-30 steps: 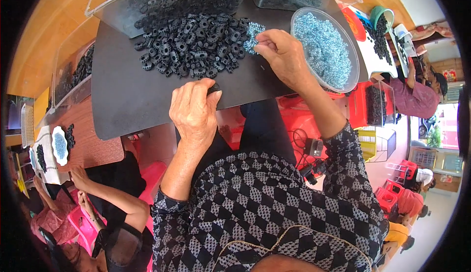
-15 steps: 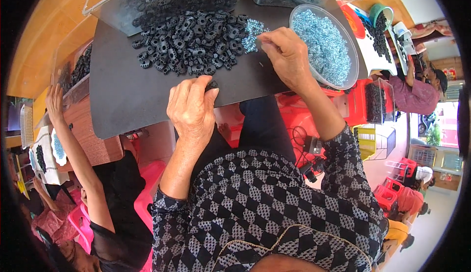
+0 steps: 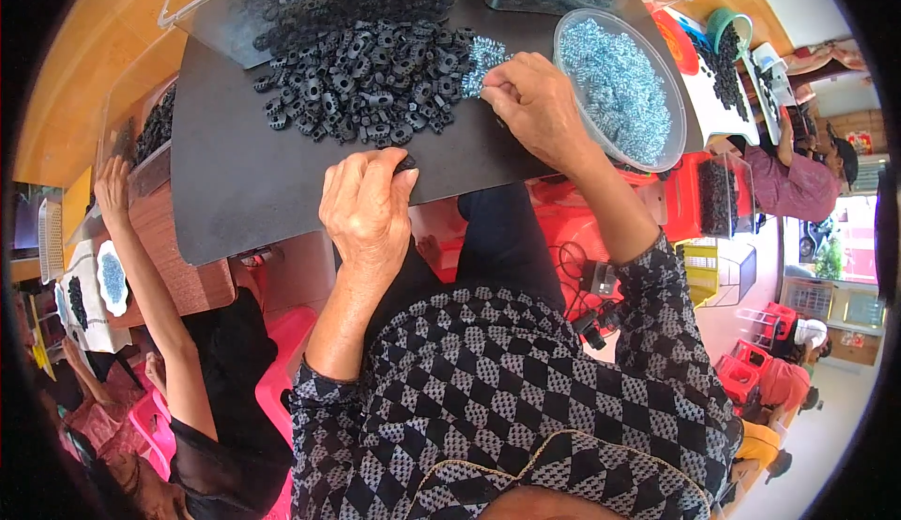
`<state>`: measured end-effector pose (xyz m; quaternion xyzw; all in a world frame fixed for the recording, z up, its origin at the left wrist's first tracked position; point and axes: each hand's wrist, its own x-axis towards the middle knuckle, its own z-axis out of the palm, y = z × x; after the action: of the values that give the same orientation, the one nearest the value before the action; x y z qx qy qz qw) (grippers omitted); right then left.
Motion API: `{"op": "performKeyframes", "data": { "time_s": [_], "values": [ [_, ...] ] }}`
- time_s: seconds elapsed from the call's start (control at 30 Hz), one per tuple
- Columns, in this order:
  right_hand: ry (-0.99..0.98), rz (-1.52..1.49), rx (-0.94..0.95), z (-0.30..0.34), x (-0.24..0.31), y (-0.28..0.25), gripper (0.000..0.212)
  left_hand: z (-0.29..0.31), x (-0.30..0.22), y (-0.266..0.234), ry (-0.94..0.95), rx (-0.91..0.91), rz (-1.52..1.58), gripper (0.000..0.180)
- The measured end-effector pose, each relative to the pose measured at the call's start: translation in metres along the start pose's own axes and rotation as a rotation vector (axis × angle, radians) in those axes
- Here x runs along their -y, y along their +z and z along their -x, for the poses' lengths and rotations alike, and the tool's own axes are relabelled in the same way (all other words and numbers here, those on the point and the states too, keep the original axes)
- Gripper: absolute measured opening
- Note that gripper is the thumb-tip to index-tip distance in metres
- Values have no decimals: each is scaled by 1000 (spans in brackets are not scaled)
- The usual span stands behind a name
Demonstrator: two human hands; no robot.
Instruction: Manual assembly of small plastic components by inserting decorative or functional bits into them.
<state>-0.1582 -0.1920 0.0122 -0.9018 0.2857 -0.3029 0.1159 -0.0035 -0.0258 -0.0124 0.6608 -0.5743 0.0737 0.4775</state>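
Note:
My left hand (image 3: 364, 203) is closed at the table's near edge, pinching a small black plastic part (image 3: 406, 161) between thumb and fingers. Beyond it spreads a heap of like black plastic parts (image 3: 361, 84), each with holes through it. To the right of the heap lies a little pile of small silvery-blue metal springs (image 3: 481, 58). My right hand (image 3: 537, 105) hovers at the near side of that pile, thumb and forefinger pressed together; what is between the fingertips, if anything, is too small to see. Beside its wrist stands a round clear tub (image 3: 619, 88) full of the same springs.
Clear bins (image 3: 310, 4) of black parts line the far edge of the dark tabletop (image 3: 225, 173). At left a co-worker's arm (image 3: 155, 276) reaches across a brown table (image 3: 178, 267). Red plastic stools (image 3: 554, 238) and a yellow crate (image 3: 699, 271) stand to the right.
My right hand has shifted slightly left, its fingertips closer to the spring pile. My left hand stays nearly in place, with the black part showing a little more.

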Motion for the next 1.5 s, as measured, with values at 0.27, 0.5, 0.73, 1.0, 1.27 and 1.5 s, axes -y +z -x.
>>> {"op": "performKeyframes", "data": {
  "time_s": [0.27,0.5,0.73,1.0,1.27,1.5],
  "values": [
    [67,-78,-46,-1,1,-1,9,-1,0,1,9,-12,32,20],
    [85,-105,17,0,6,-4,8,1,2,2,-12,-9,54,25],
    [-61,-46,-105,7,1,-2,8,0,1,2,-3,-19,60,24],
    [-97,-73,-81,17,3,-4,10,-1,2,3,9,-18,51,20],
    [-147,-12,-47,21,17,4,13,-1,1,2,0,-13,67,24],
    [-158,-40,-35,22,20,7,12,3,-2,-5,-156,8,258,17]
  ]
}}
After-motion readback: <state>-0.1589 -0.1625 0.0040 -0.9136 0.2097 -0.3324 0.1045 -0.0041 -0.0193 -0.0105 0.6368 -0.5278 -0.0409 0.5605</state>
